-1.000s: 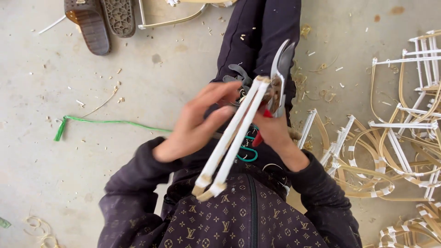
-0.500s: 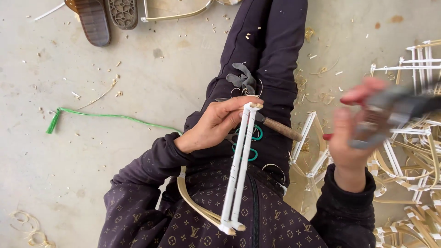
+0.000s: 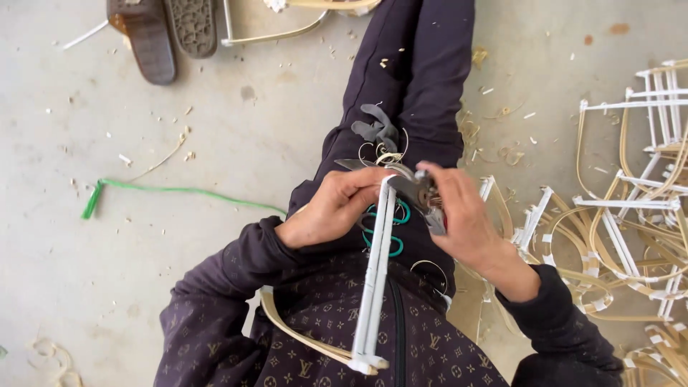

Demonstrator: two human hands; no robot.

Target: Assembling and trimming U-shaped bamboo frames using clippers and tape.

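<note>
My left hand (image 3: 331, 209) grips the upper end of a pair of white-wrapped sticks (image 3: 374, 287) that run down over my lap and join a curved tan cane strip (image 3: 290, 331) at the bottom. My right hand (image 3: 462, 218) holds metal shears (image 3: 414, 192) whose blades sit at the top end of the sticks, beside my left fingers. Teal-handled scissors (image 3: 393, 228) lie on my lap under the sticks. Thin shavings (image 3: 387, 154) curl on my dark trouser leg just above the hands.
A heap of bent cane frames with white bindings (image 3: 616, 215) lies on the floor to the right. A green cord (image 3: 179, 192) stretches across the concrete at left. Two sandals (image 3: 161, 32) rest at the top left. Scattered chips and cane scraps (image 3: 50, 355) litter the floor.
My right hand swung out to the right with the shears half a second ago and has now come back to the top end of the sticks. The left hand kept its grip.
</note>
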